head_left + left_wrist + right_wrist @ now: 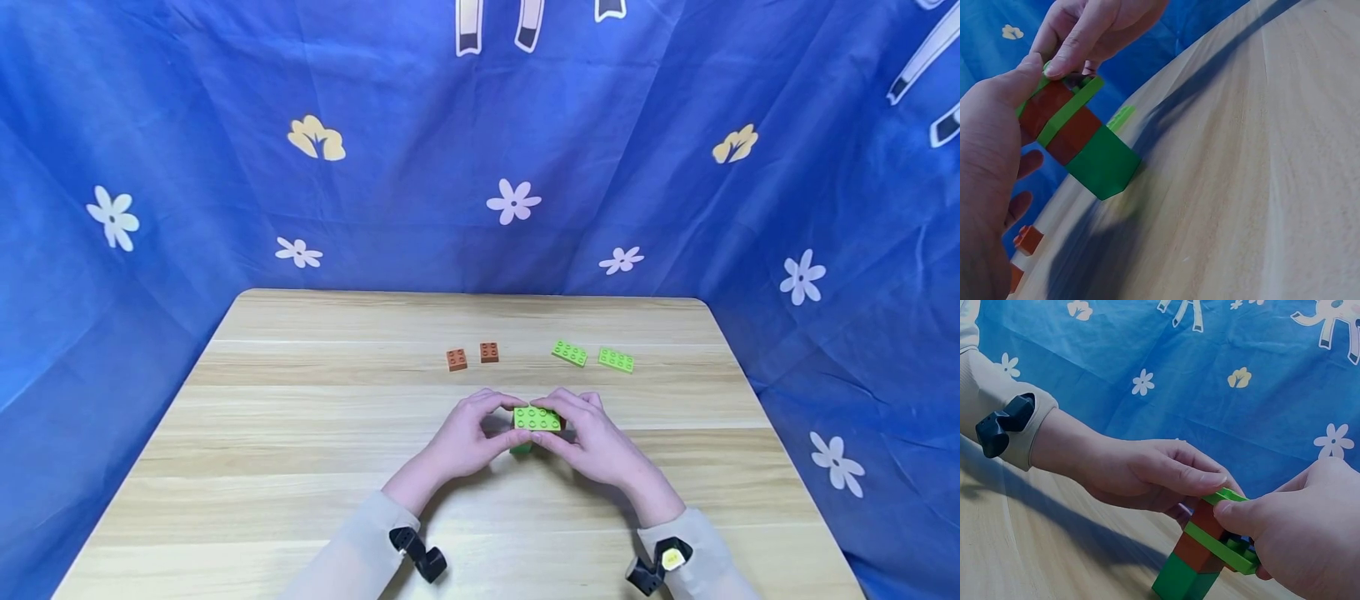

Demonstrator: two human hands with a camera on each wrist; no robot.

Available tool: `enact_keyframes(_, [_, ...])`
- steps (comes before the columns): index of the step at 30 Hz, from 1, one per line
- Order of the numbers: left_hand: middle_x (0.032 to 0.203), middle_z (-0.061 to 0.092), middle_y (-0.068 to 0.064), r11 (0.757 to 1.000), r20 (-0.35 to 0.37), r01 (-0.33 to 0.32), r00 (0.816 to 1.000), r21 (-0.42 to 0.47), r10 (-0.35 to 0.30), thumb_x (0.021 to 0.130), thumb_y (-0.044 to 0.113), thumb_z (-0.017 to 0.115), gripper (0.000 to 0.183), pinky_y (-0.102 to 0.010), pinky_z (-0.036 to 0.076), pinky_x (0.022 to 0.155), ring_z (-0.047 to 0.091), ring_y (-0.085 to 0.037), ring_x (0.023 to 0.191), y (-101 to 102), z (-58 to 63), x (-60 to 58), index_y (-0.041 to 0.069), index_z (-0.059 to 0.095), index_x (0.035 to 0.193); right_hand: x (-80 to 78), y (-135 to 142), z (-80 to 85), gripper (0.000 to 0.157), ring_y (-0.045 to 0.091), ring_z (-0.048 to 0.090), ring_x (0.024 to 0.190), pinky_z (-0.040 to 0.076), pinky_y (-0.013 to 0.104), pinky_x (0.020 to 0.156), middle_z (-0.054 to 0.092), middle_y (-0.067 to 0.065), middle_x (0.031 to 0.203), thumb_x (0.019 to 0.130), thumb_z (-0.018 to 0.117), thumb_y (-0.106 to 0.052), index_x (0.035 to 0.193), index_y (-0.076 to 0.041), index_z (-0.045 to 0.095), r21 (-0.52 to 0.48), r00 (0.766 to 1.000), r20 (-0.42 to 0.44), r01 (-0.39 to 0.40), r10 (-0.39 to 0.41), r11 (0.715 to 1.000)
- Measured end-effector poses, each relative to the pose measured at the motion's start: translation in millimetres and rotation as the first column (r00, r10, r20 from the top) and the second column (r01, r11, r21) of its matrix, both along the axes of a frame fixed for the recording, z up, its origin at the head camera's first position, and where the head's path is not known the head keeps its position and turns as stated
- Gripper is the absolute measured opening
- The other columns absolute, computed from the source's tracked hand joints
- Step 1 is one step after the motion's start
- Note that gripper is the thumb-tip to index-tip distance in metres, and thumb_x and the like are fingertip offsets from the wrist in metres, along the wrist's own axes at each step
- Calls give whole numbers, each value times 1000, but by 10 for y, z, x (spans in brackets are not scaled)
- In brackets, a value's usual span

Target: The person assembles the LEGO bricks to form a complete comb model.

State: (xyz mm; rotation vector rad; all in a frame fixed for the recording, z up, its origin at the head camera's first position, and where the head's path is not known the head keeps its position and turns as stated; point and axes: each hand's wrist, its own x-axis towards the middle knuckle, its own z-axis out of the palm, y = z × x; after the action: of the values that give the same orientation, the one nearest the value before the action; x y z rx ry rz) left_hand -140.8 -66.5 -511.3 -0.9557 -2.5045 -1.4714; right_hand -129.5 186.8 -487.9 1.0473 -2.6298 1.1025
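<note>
A stack of toy building bricks stands upright on the table in front of me. Its base is a dark green block [1104, 162]; above come a reddish-brown brick [1072, 136], a flat light green brick [1219, 547] and another reddish-brown brick [1205, 517]. Topmost lies a flat light green studded brick [537, 419]. My left hand [468, 437] pinches the left end of this top brick between thumb and fingers. From the other side, my right hand [596, 437] grips it too, thumb in front and fingers behind. The two thumbs nearly meet at its near edge.
Behind the stack lie two small reddish-brown bricks [457, 359], left of centre. Farther right are two flat light green bricks, one tilted [570, 352] and another beside it [616, 360]. A blue patterned curtain [405, 183] surrounds the wooden table [300, 467].
</note>
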Motion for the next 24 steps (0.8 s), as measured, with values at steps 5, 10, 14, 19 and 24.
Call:
enact_keyframes(5, [122,70,15,1000,17,-1,1000,-23,1,91,43,85,45,-40,52,102,65,-10,116,-30,25,-1,24,72,130,2,-6,2,41,3,59,98,31,40,91,65,-19,121,101,74,-37,137,-19,67,-11,1000,-6,-3,3,1000])
enact_keyframes(10, [125,70,17,999,28,-16,999,-44,17,90,48,84,47,-41,51,104,63,-9,119,-67,29,-11,26,72,130,2,-8,-4,41,6,56,99,31,38,90,64,-19,121,101,74,-37,138,-19,67,-9,1000,-7,-7,7,1000])
enact_keyframes(14, [125,70,19,998,30,-12,999,-60,13,90,51,82,47,-41,50,104,63,-8,120,-112,29,-38,26,73,129,2,-13,-2,41,4,57,99,31,37,91,64,-19,120,102,72,-39,138,-19,66,-7,1000,5,-11,11,1000])
enact_keyframes(19, [130,70,13,997,40,-22,999,-72,25,90,50,84,53,-46,47,110,62,-13,126,-242,53,-125,19,72,131,3,-16,-9,42,5,57,99,32,38,92,64,-20,121,102,72,-40,138,-17,68,-4,1000,18,-1,1,1000])
enact_keyframes(24, [135,68,9,984,71,-138,987,-112,147,90,51,83,59,-51,44,112,59,-20,130,-445,48,-299,17,69,136,9,-13,-13,44,8,54,101,34,40,92,64,-19,122,103,71,-38,138,-12,67,-5,1000,26,10,-9,1000])
